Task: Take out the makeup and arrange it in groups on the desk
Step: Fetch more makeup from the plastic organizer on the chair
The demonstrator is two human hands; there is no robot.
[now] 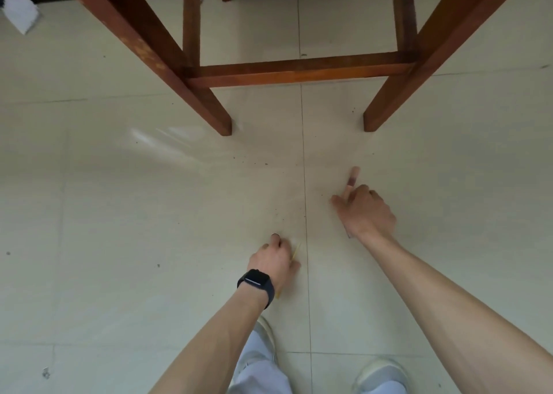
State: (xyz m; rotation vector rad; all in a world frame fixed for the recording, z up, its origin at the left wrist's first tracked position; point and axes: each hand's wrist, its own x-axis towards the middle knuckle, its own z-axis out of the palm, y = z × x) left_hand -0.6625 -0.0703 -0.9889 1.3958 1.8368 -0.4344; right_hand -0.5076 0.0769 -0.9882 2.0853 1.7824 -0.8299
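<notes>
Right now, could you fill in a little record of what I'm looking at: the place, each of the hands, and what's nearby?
place: tiled floor, seen from above
furniture: wooden legs joined by a crossbar; the top is out of view
left hand: wears a dark watch; fingers curled round a thin yellow stick
right hand: holds a small pinkish tube, too blurred to identify
feet: pale shoes at the bottom edge
</notes>
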